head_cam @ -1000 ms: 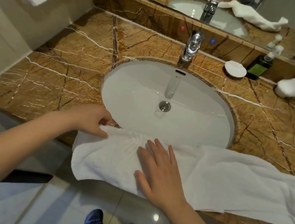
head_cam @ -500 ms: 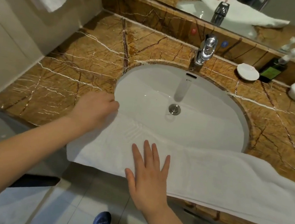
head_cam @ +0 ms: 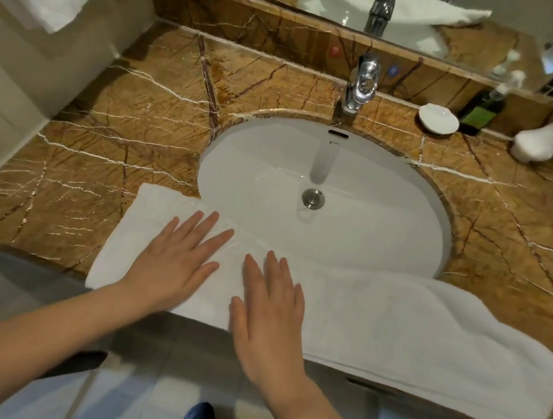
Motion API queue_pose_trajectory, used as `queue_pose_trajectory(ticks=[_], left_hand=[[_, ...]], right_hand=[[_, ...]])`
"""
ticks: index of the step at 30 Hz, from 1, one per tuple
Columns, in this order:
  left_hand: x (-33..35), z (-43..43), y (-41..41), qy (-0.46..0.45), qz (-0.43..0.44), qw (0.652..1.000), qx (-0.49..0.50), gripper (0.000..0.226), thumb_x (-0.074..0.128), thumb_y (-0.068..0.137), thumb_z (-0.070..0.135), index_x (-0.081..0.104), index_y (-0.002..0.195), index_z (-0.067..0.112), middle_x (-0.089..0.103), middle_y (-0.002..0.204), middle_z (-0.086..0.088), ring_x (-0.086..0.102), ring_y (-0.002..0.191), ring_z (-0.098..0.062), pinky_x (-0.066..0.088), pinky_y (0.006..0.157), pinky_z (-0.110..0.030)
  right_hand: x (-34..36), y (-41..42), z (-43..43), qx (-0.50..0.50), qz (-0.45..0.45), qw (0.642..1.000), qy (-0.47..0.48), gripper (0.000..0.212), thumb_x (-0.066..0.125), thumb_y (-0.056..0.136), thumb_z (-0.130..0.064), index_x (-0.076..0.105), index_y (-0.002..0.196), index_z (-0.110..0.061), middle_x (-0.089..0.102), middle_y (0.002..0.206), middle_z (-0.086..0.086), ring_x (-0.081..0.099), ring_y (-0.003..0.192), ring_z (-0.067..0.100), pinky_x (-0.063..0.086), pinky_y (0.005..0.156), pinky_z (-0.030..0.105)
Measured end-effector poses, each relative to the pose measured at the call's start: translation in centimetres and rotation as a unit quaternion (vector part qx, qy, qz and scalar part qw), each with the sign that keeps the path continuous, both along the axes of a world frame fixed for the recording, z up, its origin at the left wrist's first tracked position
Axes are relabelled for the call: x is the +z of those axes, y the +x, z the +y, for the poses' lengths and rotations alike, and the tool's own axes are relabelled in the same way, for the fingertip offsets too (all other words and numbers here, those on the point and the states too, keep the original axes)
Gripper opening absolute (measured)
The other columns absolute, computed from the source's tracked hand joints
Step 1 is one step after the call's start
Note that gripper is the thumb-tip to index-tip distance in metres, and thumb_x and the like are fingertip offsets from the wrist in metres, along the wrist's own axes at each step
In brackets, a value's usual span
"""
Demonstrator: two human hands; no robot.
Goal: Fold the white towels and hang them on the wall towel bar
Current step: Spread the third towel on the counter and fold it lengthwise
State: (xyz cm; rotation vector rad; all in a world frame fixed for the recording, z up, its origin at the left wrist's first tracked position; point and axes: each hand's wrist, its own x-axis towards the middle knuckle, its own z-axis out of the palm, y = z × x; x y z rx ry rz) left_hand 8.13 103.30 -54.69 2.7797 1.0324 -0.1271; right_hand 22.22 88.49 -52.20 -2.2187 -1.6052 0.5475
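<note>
Left hand [head_cam: 174, 263]: centre-left of the frame, palm down and flat, fingers straight and slightly spread, pointing to the upper right, thumb out to the right. Left forearm [head_cam: 30, 329]: bare, entering from the lower left edge and rising toward the centre. Right hand [head_cam: 268, 315]: just right of the left, near but apart, palm down and flat, fingers straight and close together, pointing up the frame. Right forearm [head_cam: 320, 417]: bare, entering from the bottom edge, right of centre. Both hands grasp nothing.
</note>
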Motion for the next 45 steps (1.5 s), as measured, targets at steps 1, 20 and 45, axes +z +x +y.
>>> queue_pose_trajectory(ticks=[1, 20, 45], left_hand=[[0.2, 0.4, -0.3, 0.001, 0.004, 1.0, 0.002, 0.059, 0.007, 0.096, 0.054, 0.013, 0.151, 0.035, 0.005, 0.16, 0.001, 0.0, 0.147, -0.02, 0.002, 0.118, -0.043], [2.6, -8.9, 15.4, -0.017, -0.12, 0.942, -0.311, 0.046, 0.039, 0.092, 0.036, 0.05, 0.132, 0.016, 0.049, 0.14, -0.013, 0.051, 0.124, -0.029, 0.041, 0.105, -0.041], [1.8, -15.8, 28.4, -0.014, -0.125, 0.92, -0.372, 0.053, 0.063, 0.071, 0.058, 0.06, 0.104, 0.017, 0.054, 0.089, -0.002, 0.052, 0.07, -0.022, 0.035, 0.048, -0.029]], right_hand=[[0.1, 1.2, -0.2, -0.015, -0.028, 0.999, 0.019, 0.054, 0.023, 0.099, -0.04, 0.021, 0.151, -0.029, 0.01, 0.161, 0.003, -0.002, 0.148, 0.018, 0.001, 0.118, 0.047], [-1.9, 13.4, -7.6, -0.19, -0.028, 0.972, 0.134, 0.039, 0.035, 0.096, -0.022, 0.056, 0.128, -0.015, 0.053, 0.136, 0.006, 0.043, 0.131, 0.023, 0.034, 0.108, 0.043], [2.6, 30.0, -9.0, -0.141, -0.064, 0.978, -0.139, 0.009, 0.056, 0.066, -0.005, 0.053, 0.068, -0.013, 0.053, 0.067, 0.001, 0.053, 0.068, 0.025, 0.033, 0.048, 0.029]])
